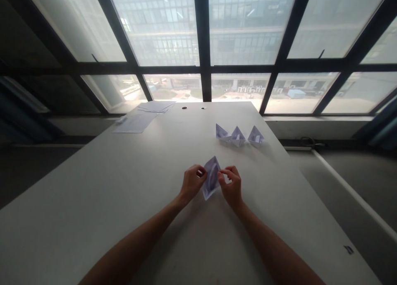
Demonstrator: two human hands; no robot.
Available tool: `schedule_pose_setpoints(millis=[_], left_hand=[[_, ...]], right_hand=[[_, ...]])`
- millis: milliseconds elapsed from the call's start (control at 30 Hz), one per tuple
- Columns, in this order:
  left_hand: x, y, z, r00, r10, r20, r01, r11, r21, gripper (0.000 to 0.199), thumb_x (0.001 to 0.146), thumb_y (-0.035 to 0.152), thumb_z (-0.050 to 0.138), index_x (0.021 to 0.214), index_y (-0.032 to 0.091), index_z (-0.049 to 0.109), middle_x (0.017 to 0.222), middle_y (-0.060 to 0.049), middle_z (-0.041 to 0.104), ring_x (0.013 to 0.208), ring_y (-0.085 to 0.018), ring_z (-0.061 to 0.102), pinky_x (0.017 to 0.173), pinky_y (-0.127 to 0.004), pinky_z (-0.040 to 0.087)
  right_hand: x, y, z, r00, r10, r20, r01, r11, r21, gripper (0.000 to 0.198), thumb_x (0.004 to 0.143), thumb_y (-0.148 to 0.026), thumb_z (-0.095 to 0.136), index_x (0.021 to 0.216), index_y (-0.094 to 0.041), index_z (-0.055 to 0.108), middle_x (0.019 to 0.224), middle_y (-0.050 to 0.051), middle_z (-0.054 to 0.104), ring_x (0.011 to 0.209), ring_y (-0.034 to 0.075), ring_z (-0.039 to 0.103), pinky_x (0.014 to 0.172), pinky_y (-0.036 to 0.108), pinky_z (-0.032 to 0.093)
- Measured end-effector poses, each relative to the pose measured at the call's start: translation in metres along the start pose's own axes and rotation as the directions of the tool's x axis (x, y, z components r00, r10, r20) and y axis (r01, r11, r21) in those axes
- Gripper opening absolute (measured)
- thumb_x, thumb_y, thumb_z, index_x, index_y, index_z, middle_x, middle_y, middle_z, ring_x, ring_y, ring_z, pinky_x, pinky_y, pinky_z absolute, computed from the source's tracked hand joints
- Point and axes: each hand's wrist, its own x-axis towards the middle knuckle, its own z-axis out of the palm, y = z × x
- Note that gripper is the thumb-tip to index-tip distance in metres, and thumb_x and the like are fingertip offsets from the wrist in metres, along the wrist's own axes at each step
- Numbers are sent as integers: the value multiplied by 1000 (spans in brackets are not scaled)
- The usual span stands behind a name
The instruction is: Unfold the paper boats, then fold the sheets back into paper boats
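A folded white paper boat (211, 179) is held between my two hands above the middle of the white table (149, 219). Its long hollow faces me, with one point up and the other down. On its left edge, my left hand (192, 180) pinches the paper between thumb and fingers. My right hand (231, 183) pinches the opposite edge near the upper right. Beyond them, three finished-looking paper boats stand in a row: a left one (222, 132), a middle one (237, 137) and a right one (256, 136). The left and middle boats touch or nearly touch.
Flat white paper sheets (135, 123) lie at the table's far left, with several overlapping behind. Two round holes, one of them a dark hole (184, 108), pierce the far edge. A small dark mark (348, 250) sits near the right edge. Large windows (242, 28) rise behind.
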Motion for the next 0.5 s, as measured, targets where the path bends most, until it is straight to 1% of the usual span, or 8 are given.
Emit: schedule_pose_setpoints(millis=[33, 100, 200, 333, 433, 500], left_hand=[[-7, 4, 2, 999, 32, 4, -32, 999, -11, 6, 79, 19, 65, 80, 17, 70, 79, -2, 68, 63, -12, 62, 62, -23, 49], [-14, 8, 7, 998, 60, 14, -60, 998, -29, 16, 78, 13, 61, 89, 18, 72, 83, -2, 64, 60, -10, 59, 60, -22, 49], [-17, 7, 16, 995, 86, 51, -82, 994, -70, 29, 79, 9, 58, 103, 19, 72, 85, -1, 60, 61, -8, 56, 58, -20, 49], [-20, 4, 23, 986, 147, 77, -138, 983, -118, 29, 81, 7, 58, 104, 19, 71, 86, -1, 58, 64, -8, 56, 62, -19, 48], [-23, 5, 24, 981, 175, 86, -163, 978, -128, 28, 79, 5, 60, 101, 19, 71, 85, 0, 58, 63, -7, 54, 62, -19, 46], [-24, 5, 24, 980, 178, 92, -165, 977, -132, 28, 78, 5, 60, 100, 19, 71, 85, 0, 58, 62, -7, 53, 61, -19, 45]], right_hand=[[-2, -1, 1, 1000, -12, -3, 12, 999, -38, 17, 86, -33, 62, 83, -21, 73, 86, 4, 57, 83, 19, 54, 77, 32, 45], [-2, -1, 3, 1000, -17, -15, 15, 994, -112, 19, 86, -36, 63, 86, -21, 74, 89, 6, 57, 89, 21, 54, 83, 34, 44], [6, 4, 5, 999, 32, -13, -34, 981, -190, 22, 85, -40, 66, 89, -19, 75, 89, 6, 59, 89, 22, 55, 83, 34, 44], [24, 12, 7, 990, 127, 64, -109, 967, -232, 24, 81, -41, 68, 85, -18, 75, 83, 5, 62, 80, 20, 58, 76, 30, 44], [34, 17, 9, 989, 125, 72, -100, 953, -285, 19, 81, -36, 66, 77, -19, 75, 77, 3, 62, 75, 18, 58, 75, 29, 42], [38, 19, 11, 991, 117, 72, -92, 954, -287, 17, 79, -30, 63, 72, -19, 73, 74, 3, 61, 74, 17, 57, 75, 29, 41]])
